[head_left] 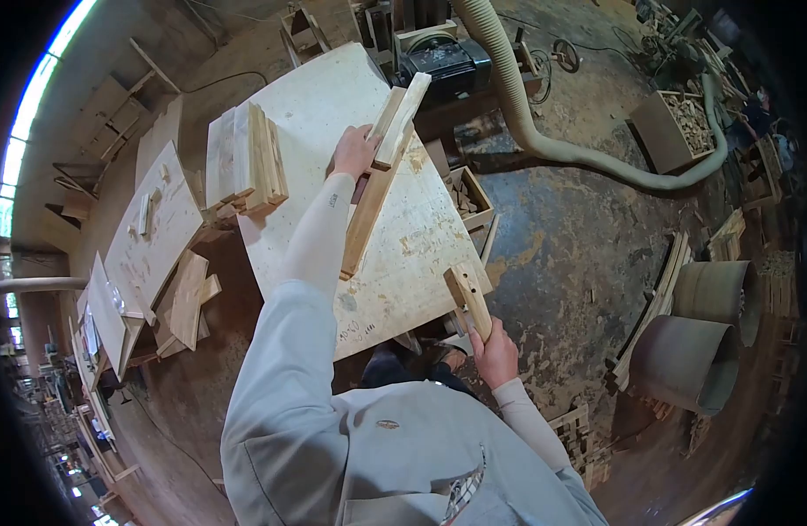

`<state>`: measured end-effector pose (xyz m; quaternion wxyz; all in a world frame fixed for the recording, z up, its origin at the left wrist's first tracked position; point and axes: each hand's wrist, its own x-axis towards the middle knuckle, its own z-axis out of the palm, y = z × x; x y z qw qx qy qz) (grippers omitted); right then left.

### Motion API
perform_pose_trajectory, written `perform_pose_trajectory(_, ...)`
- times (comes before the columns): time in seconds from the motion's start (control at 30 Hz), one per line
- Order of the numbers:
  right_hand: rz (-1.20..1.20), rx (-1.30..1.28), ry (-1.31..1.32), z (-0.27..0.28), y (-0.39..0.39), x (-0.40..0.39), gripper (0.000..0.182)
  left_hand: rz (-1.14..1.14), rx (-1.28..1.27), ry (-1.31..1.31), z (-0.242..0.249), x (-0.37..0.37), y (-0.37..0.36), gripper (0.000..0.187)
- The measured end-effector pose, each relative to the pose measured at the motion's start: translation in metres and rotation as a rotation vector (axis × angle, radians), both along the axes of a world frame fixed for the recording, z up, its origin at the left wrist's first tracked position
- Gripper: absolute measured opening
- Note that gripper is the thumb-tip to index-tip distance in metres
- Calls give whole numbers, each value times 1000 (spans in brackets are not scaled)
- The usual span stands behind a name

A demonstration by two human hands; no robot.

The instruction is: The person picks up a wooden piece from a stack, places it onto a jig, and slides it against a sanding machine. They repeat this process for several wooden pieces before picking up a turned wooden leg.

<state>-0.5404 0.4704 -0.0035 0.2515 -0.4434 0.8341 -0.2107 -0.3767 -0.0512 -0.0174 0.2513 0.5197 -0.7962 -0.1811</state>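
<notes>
My left hand [355, 151] reaches across the pale board-topped table [386, 302], its fingers curled against a wooden strip [400, 123]. That strip lies over a longer brown wooden bar [366, 223] set at a slant. Something dark red shows just below the hand, too small to name. My right hand [496, 352] is closed around the lower end of a short wooden piece [469, 296] with dark holes in it, held tilted at the table's near right corner. A stack of wooden boards [253, 156] sits on the table's left side.
A ribbed hose [509, 96] runs down from a dark motor [443, 66] and across the floor. Wood offcuts fill a box [465, 193] beside the table and a larger bin [675, 131]. Two drums [684, 364] stand right; a panel [154, 232] with wood scraps lies left.
</notes>
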Motion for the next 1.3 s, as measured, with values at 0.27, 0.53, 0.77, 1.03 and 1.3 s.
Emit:
perform_pose_trajectory(0.27, -8, -36, 22, -19, 2, -1, 42, 32, -4, -18, -1, 1, 2, 49)
perform_pose_trajectory(0.53, -10, -88, 54, -34, -1, -2, 44, 1, -84, -15, -8, -1, -11, 52)
perform_pose_trajectory(0.77, -5, -81, 51, -28, 1, -2, 49, 35, -67, -43, -6, -4, -13, 50)
perform_pose_trajectory(1.03, -42, -118, 30, -12, 1, 3, 44, 141, 106, 57, 17, -4, 16, 40)
perform_pose_trajectory(1.3, -22, -53, 12, -6, 4, -2, 45, 144, -324, -91, 23, 8, 29, 39)
